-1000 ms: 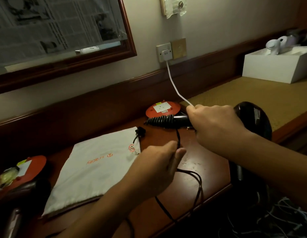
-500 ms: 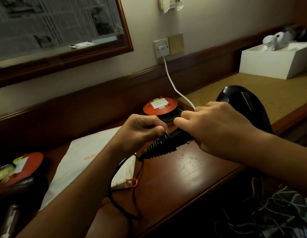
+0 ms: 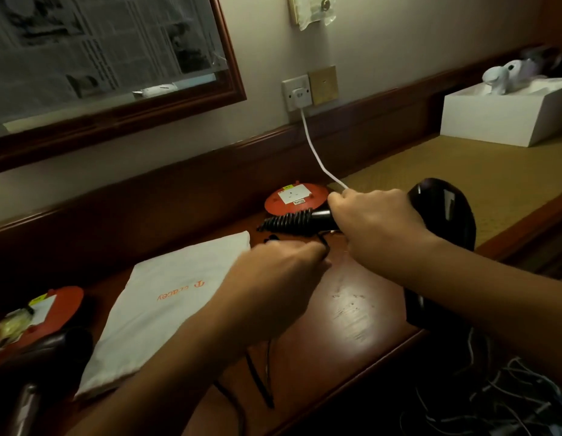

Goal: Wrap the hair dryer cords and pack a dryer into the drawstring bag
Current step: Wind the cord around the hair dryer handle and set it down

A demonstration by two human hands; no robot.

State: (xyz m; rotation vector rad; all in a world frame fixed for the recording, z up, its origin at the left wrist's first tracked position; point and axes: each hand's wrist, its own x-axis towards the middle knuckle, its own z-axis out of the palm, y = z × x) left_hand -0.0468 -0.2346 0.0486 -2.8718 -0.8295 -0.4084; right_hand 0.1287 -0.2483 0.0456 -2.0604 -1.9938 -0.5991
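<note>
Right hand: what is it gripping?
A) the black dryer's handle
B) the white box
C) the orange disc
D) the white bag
A: the right hand wraps round the handle of the dryer, beside its ribbed sleeve, while the left hand holds the cord.

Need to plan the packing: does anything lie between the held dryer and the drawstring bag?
Only the left hand and the black cord it grips lie between the dryer and the bag; nothing else visible.
</note>
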